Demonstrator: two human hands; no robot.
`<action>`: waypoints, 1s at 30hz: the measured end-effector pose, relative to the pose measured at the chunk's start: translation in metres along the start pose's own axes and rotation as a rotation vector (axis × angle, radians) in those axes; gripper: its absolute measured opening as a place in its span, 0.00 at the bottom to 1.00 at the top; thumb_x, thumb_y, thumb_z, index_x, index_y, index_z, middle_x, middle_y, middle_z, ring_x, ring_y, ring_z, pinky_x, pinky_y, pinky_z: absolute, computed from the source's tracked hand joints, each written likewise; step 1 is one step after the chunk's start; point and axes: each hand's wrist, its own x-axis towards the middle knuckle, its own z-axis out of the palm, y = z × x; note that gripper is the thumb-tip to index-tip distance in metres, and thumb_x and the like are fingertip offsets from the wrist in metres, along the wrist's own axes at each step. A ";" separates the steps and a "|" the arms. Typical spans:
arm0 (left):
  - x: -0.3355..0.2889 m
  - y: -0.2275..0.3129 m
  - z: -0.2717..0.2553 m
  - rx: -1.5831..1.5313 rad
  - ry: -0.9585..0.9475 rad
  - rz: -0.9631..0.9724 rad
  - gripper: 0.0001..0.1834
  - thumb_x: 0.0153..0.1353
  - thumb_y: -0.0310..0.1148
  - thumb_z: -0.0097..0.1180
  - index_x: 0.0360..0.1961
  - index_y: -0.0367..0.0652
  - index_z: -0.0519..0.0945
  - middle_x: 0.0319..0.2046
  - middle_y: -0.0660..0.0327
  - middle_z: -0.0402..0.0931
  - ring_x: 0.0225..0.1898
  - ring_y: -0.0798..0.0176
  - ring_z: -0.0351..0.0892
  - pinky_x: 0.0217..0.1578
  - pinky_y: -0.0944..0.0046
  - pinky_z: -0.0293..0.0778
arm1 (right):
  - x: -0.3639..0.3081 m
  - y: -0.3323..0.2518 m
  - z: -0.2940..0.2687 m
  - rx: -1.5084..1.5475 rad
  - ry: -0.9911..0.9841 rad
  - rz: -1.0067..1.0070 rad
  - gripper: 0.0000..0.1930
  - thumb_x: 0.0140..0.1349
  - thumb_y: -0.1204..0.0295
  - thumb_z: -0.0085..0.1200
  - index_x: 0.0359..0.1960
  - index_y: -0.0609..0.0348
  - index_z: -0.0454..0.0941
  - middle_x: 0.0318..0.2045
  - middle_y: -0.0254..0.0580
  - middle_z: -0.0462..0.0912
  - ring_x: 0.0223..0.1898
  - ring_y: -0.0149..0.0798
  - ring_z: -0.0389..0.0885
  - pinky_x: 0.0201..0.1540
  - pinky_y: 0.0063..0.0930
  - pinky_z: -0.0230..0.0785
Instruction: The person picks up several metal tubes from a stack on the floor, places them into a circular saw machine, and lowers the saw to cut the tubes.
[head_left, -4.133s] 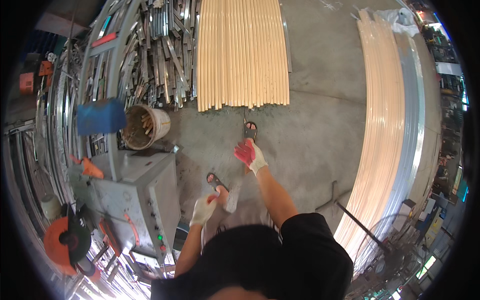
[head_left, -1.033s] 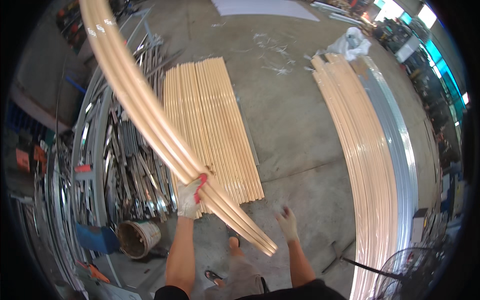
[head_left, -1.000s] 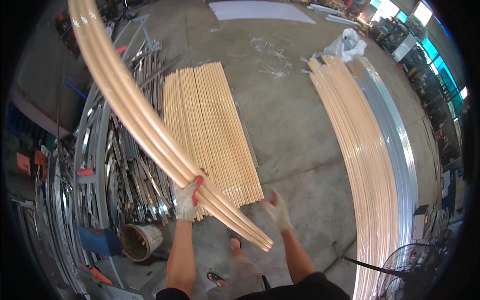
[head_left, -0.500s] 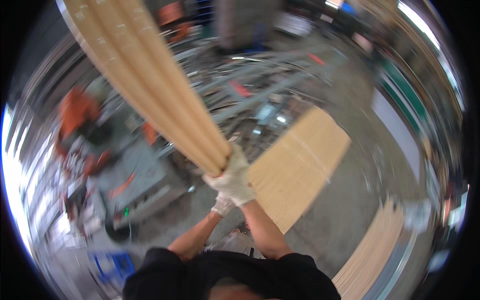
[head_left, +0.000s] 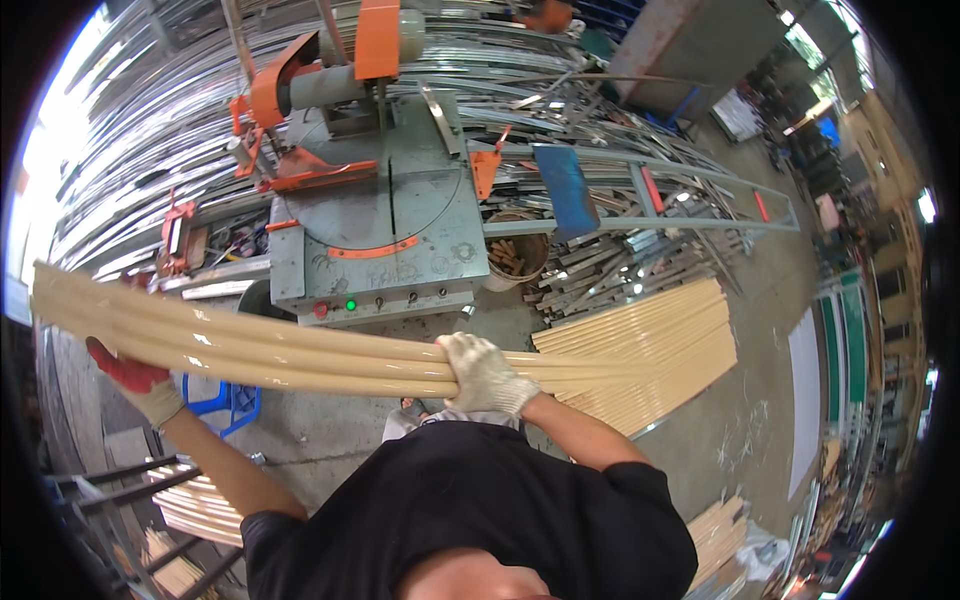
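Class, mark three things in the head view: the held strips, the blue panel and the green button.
Held strips (head_left: 315, 354): head view, around the middle of their visible length.
Blue panel (head_left: 566, 190): head view, middle of its face.
Green button (head_left: 351, 306): head view, centre of its cap.

1. Daylight is let in most strongly at the left rim, where detail is washed out to white; smaller bright patches are seen along the right rim.
2. Pale glints are thrown along the glossy beige strips (head_left: 250, 345) and the stacked metal lengths (head_left: 190, 75).
3. The saw table (head_left: 430, 215) is evenly lit and fairly sharply rendered.
4. Folds are mostly swallowed by the black shirt (head_left: 480, 490).
5. Straight edges are bent outward (fisheye distortion), and the corners are blacked out.
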 end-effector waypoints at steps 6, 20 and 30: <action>-0.023 0.001 -0.187 0.297 0.733 0.015 0.34 0.68 0.53 0.61 0.64 0.36 0.75 0.60 0.49 0.79 0.60 0.50 0.79 0.65 0.45 0.73 | 0.079 0.028 0.048 -0.183 -0.206 -0.060 0.39 0.40 0.61 0.72 0.54 0.63 0.69 0.45 0.55 0.78 0.49 0.56 0.81 0.53 0.46 0.75; -0.008 -0.088 -0.333 0.070 1.072 -0.037 0.35 0.55 0.58 0.71 0.61 0.56 0.79 0.62 0.60 0.78 0.64 0.51 0.74 0.67 0.38 0.66 | 0.310 0.145 0.078 -0.296 -0.408 -0.247 0.28 0.43 0.72 0.63 0.50 0.59 0.72 0.45 0.52 0.81 0.50 0.51 0.82 0.54 0.45 0.75; 0.134 -0.162 -0.376 -0.033 1.014 -0.021 0.37 0.52 0.51 0.77 0.60 0.52 0.76 0.57 0.58 0.80 0.61 0.49 0.76 0.66 0.40 0.68 | 0.381 0.175 0.119 -0.335 -0.311 -0.069 0.37 0.42 0.72 0.64 0.61 0.55 0.69 0.54 0.51 0.78 0.59 0.53 0.75 0.64 0.47 0.64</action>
